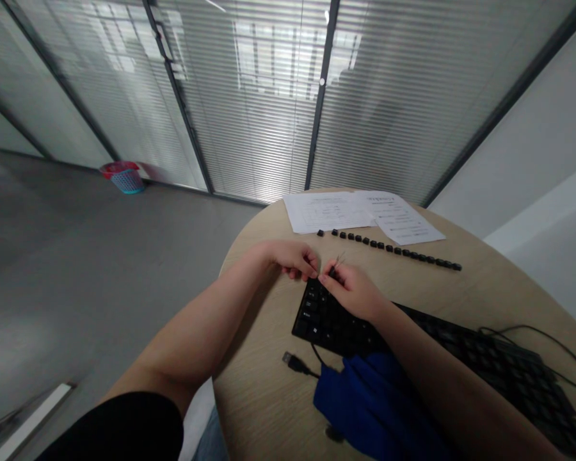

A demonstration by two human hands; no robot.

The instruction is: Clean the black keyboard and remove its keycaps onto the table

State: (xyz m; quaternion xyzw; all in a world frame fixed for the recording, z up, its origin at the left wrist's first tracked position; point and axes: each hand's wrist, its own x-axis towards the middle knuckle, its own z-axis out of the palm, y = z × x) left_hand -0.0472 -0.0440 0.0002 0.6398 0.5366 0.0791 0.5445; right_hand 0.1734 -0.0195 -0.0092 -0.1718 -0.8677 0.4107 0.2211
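Observation:
A black keyboard (461,349) lies across the round wooden table (259,397). My left hand (292,257) hovers curled at the keyboard's far left corner, its fingertips pinched on something I cannot make out. My right hand (352,289) rests over the same corner, closed on a thin wire tool (338,262) with a small black keycap at its tip. The two hands nearly touch. A row of several loose black keycaps (388,248) runs along the table beyond the hands.
Two printed paper sheets (365,214) lie at the table's far edge. A blue cloth (374,403) and the keyboard's USB plug (292,362) sit near me. Its cable (547,336) loops at right. A pink and blue basket (123,177) stands on the floor by the glass wall.

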